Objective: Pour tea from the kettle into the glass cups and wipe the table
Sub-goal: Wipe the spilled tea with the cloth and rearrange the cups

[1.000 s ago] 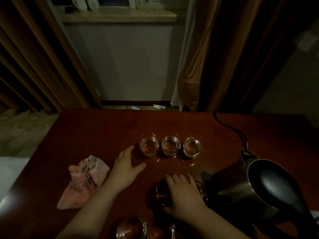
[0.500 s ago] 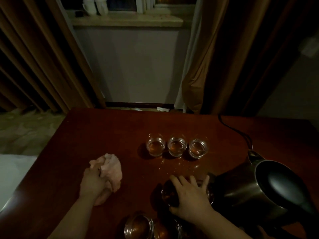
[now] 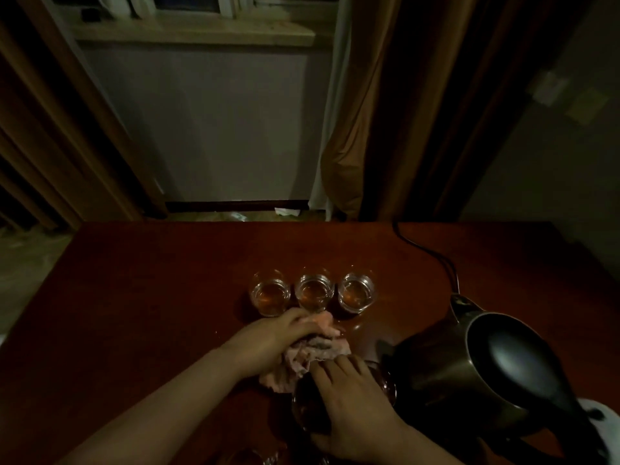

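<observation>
The left hand (image 3: 275,344) has its grip closed on a pink cloth (image 3: 315,352), pressed to the desk (image 3: 151,297) just before three filled cups (image 3: 312,292). The right hand (image 3: 349,411) clasps a glass (image 3: 382,380) beside the kettle (image 3: 469,374).

Right hand (image 3: 349,407) hides most of glass vessel (image 3: 385,385); kettle (image 3: 486,380) handle cut off; bottom-edge glassware (image 3: 265,459) possibly cups.

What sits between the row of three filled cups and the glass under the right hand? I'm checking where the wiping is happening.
In the head view, the left hand presses the pink cloth on the table there.
</observation>
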Demonstrator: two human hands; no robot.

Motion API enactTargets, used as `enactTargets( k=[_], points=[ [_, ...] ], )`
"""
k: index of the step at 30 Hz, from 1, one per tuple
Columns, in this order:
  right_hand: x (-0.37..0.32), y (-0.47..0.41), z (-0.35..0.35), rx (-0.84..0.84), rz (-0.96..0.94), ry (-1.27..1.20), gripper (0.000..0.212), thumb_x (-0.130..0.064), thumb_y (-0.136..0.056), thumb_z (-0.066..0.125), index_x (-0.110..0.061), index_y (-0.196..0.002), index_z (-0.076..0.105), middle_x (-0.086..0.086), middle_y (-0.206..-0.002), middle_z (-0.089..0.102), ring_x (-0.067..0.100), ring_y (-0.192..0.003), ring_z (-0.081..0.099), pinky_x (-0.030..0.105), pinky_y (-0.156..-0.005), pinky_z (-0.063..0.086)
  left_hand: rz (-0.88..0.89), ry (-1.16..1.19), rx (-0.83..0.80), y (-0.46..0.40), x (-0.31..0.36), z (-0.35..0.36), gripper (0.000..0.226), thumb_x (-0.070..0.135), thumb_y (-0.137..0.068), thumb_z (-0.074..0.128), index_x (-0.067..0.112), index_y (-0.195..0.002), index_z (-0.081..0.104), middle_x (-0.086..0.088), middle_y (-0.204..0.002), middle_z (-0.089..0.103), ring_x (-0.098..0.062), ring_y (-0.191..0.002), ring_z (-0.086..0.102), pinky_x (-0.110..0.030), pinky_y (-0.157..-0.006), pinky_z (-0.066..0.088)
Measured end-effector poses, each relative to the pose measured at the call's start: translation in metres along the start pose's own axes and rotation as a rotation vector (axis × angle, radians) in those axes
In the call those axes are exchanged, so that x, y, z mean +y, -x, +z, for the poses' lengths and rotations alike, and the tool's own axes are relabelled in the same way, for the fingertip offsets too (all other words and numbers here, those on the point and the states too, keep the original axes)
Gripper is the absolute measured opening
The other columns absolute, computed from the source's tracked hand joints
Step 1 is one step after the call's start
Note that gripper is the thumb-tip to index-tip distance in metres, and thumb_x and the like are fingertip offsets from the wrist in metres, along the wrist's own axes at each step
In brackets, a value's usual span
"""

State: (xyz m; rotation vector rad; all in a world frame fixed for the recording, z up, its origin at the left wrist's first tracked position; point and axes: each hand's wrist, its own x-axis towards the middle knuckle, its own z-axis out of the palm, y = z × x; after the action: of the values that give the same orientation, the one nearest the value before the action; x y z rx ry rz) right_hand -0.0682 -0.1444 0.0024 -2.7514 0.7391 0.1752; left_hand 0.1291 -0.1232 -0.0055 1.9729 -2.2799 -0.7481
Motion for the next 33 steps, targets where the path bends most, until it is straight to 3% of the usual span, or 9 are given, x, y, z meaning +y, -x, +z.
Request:
enactTargets(
  k=[6,9,11,14,18,21,24,29,33],
  points=[
    [-0.005,-0.007,-0.004,-0.104,0.006,0.011,0.096,-0.078,-0.032,0.053,-0.027,-0.113,0.059,-0.007,-0.102,0.072,0.013,-0.098,0.068,0.035,-0.086,0.052,0.108,-0.137,-0.083,-0.032,0.004,0.020,0.059,0.033,-0.094,0.050,0.052,-0.139,0.017,0.016,-0.156,0.008,-0.015,-0.137,0.020,-0.041,-0.109,0.024],
    [-0.006,-0.012,-0.004,-0.117,-0.014,0.021,0.092,-0.075,-0.047,0.056,-0.023,-0.122,0.054,0.002,-0.117,0.068,0.022,-0.113,0.062,0.041,-0.098,0.041,-0.018,-0.003,-0.105,-0.050,0.011,0.024,0.047,0.053,-0.094,0.037,0.056,-0.137,0.018,0.012,-0.154,0.017,-0.021,-0.138,0.024,-0.046,-0.109,0.026],
    [-0.006,-0.013,-0.006,-0.127,0.015,0.025,0.095,-0.081,-0.040,0.050,-0.026,-0.118,0.055,-0.006,-0.108,0.071,0.013,-0.103,0.067,0.033,-0.091,0.046,-0.033,-0.062,-0.111,-0.061,0.016,0.026,0.047,0.061,-0.092,0.027,0.051,-0.138,0.023,0.006,-0.152,0.025,-0.024,-0.134,0.030,-0.042,-0.106,0.026],
    [-0.010,-0.012,-0.011,-0.100,0.012,0.017,0.094,-0.077,-0.039,0.050,-0.027,-0.119,0.054,-0.008,-0.108,0.070,0.010,-0.101,0.067,0.031,-0.091,0.042,-0.077,-0.117,-0.174,-0.061,0.020,0.029,0.047,0.054,-0.094,0.032,0.047,-0.140,0.023,0.007,-0.153,0.022,-0.027,-0.133,0.028,-0.039,-0.102,0.029],
    [-0.012,-0.011,-0.013,-0.086,-0.047,-0.018,0.089,-0.055,-0.064,0.059,-0.016,-0.139,0.032,0.013,-0.139,0.050,0.029,-0.133,0.041,0.045,-0.112,0.019,-0.135,-0.153,-0.263,-0.049,0.012,0.030,0.058,0.030,-0.096,0.043,0.042,-0.144,0.014,0.011,-0.158,0.003,-0.029,-0.132,0.030,-0.047,-0.102,0.038],
    [-0.015,-0.006,-0.016,-0.071,-0.011,-0.027,0.090,-0.060,-0.054,0.059,-0.019,-0.132,0.039,0.009,-0.128,0.059,0.028,-0.122,0.054,0.044,-0.104,0.032,-0.164,-0.081,-0.193,-0.032,0.008,0.031,0.057,0.030,-0.096,0.043,0.043,-0.144,0.016,0.014,-0.158,0.004,-0.028,-0.135,0.027,-0.050,-0.104,0.036],
    [-0.017,-0.003,-0.026,-0.015,-0.023,-0.117,0.087,-0.053,-0.068,0.059,-0.018,-0.141,0.025,0.007,-0.144,0.041,0.026,-0.134,0.034,0.036,-0.110,0.012,-0.220,-0.001,-0.121,-0.011,-0.005,0.042,0.054,0.037,-0.095,0.042,0.046,-0.142,0.018,0.015,-0.157,0.007,-0.029,-0.136,0.028,-0.045,-0.107,0.034],
    [-0.013,-0.006,-0.040,0.026,0.068,-0.171,0.087,-0.048,-0.075,0.061,-0.022,-0.145,0.015,0.001,-0.141,0.036,0.020,-0.128,0.033,0.034,-0.109,0.018,-0.308,0.093,-0.007,0.023,-0.025,0.048,0.060,0.027,-0.091,0.049,0.046,-0.141,0.023,0.016,-0.155,0.014,-0.018,-0.138,0.030,-0.035,-0.110,0.031],
    [-0.003,-0.015,-0.038,0.094,0.175,-0.220,0.089,-0.047,-0.075,0.062,-0.023,-0.145,0.014,0.001,-0.143,0.036,0.019,-0.132,0.032,0.036,-0.112,0.017,-0.527,0.085,0.089,0.042,-0.029,0.049,0.061,0.029,-0.089,0.050,0.039,-0.144,0.024,0.008,-0.156,0.019,-0.023,-0.131,0.041,-0.033,-0.099,0.041]
  ],
)
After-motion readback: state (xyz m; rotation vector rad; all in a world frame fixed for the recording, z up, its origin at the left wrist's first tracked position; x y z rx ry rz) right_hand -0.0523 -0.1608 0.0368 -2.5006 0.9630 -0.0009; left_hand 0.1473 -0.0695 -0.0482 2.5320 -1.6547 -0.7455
